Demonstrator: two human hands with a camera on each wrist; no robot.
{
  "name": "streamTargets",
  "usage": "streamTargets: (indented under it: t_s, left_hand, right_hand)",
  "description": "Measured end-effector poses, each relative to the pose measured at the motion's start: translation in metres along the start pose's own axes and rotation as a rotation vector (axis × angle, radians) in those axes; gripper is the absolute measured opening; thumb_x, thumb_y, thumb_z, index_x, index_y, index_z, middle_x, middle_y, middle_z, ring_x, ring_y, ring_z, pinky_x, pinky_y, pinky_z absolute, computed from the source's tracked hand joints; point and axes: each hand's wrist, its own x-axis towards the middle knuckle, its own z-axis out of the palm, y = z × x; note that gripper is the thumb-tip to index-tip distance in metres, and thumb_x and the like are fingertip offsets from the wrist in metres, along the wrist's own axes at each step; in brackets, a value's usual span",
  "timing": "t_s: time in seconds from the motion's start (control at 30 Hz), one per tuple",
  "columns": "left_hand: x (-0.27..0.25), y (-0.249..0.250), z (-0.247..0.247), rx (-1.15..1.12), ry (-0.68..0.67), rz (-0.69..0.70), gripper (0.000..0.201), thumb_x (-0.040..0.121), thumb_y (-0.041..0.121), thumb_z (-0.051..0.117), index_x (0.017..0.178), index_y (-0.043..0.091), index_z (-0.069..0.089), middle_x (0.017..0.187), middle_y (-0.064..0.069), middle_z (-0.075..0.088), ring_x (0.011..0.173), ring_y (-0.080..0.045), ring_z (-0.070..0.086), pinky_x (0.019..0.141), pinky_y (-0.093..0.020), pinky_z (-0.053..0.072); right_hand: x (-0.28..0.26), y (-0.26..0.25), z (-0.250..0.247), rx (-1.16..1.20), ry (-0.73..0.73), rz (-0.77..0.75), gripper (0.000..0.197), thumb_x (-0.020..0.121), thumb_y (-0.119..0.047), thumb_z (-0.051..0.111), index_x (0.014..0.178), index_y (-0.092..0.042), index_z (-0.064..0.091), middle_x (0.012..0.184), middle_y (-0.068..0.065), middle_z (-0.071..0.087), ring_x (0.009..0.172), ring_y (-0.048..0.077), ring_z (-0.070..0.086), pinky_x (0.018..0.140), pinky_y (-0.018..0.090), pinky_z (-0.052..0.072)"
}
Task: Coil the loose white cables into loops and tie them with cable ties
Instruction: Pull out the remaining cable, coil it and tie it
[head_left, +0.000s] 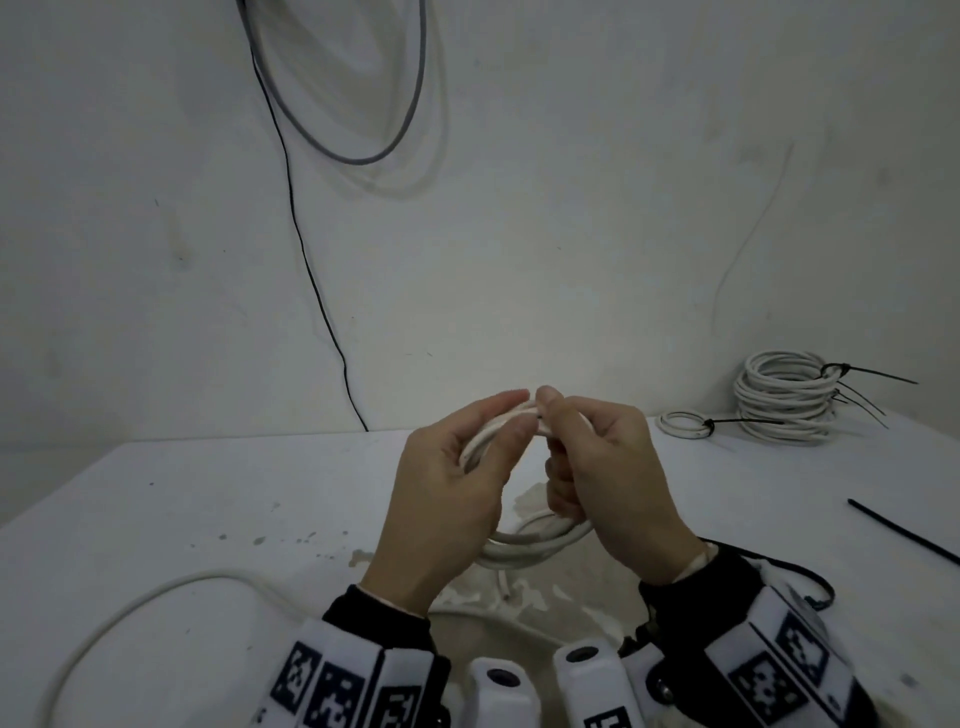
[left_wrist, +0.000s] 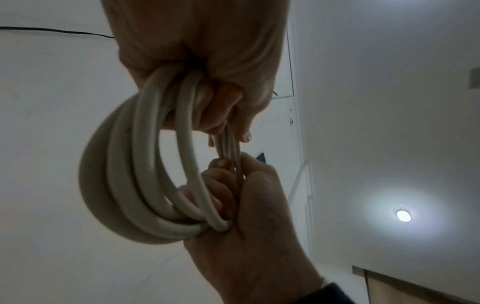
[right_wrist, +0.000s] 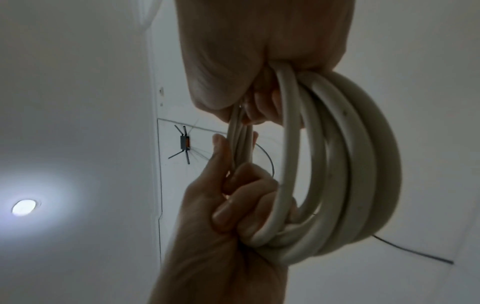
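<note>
A white cable coil of several loops hangs upright between both hands above the white table. My left hand pinches the top of the coil between thumb and fingers. My right hand grips the loops beside it, fingers curled through the ring. In the left wrist view the coil hangs from my left hand, and my right hand clamps its lower part. The right wrist view mirrors this: coil, right hand, left hand. No tie shows on this coil.
A loose white cable curves over the table's near left and runs under my left forearm. At the back right stands a stack of tied coils, with a small tied coil beside it. One black cable tie lies at the right. Wires hang on the wall.
</note>
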Motion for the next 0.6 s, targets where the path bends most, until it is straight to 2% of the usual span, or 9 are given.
streamTargets:
  t_s: [0.07,0.13,0.2,0.27,0.33,0.4,0.47,0.53,0.6]
  left_hand:
    - [0.000,-0.003,-0.001,0.107,0.044,0.098,0.029,0.082,0.034,0.057,0.099,0.016,0.071,0.047,0.020,0.055,0.043,0.004,0.050,0.048,-0.006,0.036]
    - [0.000,-0.006,-0.004,0.162,0.088,0.144,0.018,0.085,0.027,0.060,0.094,0.016,0.072,0.047,0.018,0.056,0.042,0.004,0.049,0.048,-0.008,0.037]
    - [0.001,-0.009,-0.005,0.099,0.102,0.097,0.012,0.086,0.020,0.061,0.089,0.015,0.072,0.041,0.011,0.050,0.035,-0.002,0.040,0.042,-0.015,0.035]
    - [0.001,-0.010,-0.005,-0.011,0.096,0.003,0.012,0.087,0.016,0.061,0.086,0.012,0.072,0.037,0.007,0.040,0.032,-0.009,0.031,0.038,-0.014,0.029]
    - [0.001,-0.008,-0.003,-0.084,0.078,-0.054,0.013,0.087,0.014,0.060,0.086,0.007,0.071,0.037,0.007,0.035,0.031,-0.010,0.026,0.036,-0.013,0.024]
    - [-0.001,-0.005,-0.001,-0.123,0.054,-0.071,0.015,0.088,0.013,0.059,0.088,0.004,0.070,0.037,0.008,0.033,0.031,-0.009,0.024,0.035,-0.012,0.023]
    - [-0.002,-0.004,0.000,-0.140,0.032,-0.072,0.015,0.088,0.012,0.059,0.087,0.003,0.070,0.038,0.007,0.032,0.031,-0.009,0.023,0.035,-0.011,0.022]
    - [-0.003,-0.003,0.002,-0.154,0.004,-0.068,0.014,0.088,0.013,0.059,0.085,0.005,0.071,0.038,0.005,0.031,0.031,-0.009,0.022,0.036,-0.011,0.022]
    - [-0.004,-0.001,0.005,-0.158,-0.027,-0.062,0.015,0.086,0.016,0.060,0.084,0.006,0.071,0.039,0.004,0.030,0.032,-0.010,0.022,0.036,-0.012,0.021]
  right_hand:
    - [0.000,0.001,0.001,-0.018,-0.050,0.033,0.055,0.098,-0.026,0.045,0.045,-0.025,0.054,0.039,-0.011,0.031,0.032,0.008,0.029,0.040,0.021,0.030]
    - [-0.003,-0.003,0.001,-0.044,-0.127,0.075,0.050,0.100,-0.030,0.040,0.052,-0.026,0.055,0.044,-0.010,0.036,0.038,0.009,0.035,0.044,0.026,0.036]
    - [-0.007,-0.009,-0.004,-0.124,-0.207,0.128,0.045,0.100,-0.037,0.033,0.070,-0.017,0.060,0.052,-0.003,0.049,0.047,0.014,0.050,0.051,0.027,0.046]
    - [-0.007,-0.013,-0.016,-0.223,-0.257,0.195,0.052,0.099,-0.045,0.026,0.089,-0.011,0.064,0.069,0.005,0.065,0.070,0.022,0.066,0.068,0.029,0.053]
    - [-0.004,-0.016,-0.036,-0.283,-0.232,0.291,0.053,0.098,-0.048,0.025,0.101,-0.013,0.065,0.092,0.008,0.069,0.088,0.023,0.067,0.078,0.033,0.052]
    - [-0.001,-0.017,-0.063,-0.415,-0.162,0.379,0.042,0.098,-0.041,0.036,0.103,-0.011,0.064,0.099,0.007,0.065,0.085,0.021,0.065,0.071,0.031,0.050]
    - [-0.001,-0.012,-0.098,-0.686,-0.126,0.476,0.024,0.097,-0.029,0.048,0.094,-0.012,0.066,0.094,0.004,0.064,0.077,0.016,0.062,0.059,0.024,0.047]
    - [-0.003,-0.002,-0.133,-0.952,-0.163,0.616,0.015,0.093,-0.020,0.055,0.088,-0.014,0.067,0.087,0.002,0.063,0.072,0.013,0.059,0.054,0.021,0.045]
    - [-0.008,0.006,-0.159,-1.159,-0.253,0.765,0.011,0.090,-0.015,0.058,0.091,-0.015,0.069,0.078,0.002,0.061,0.067,0.013,0.056,0.052,0.019,0.046]
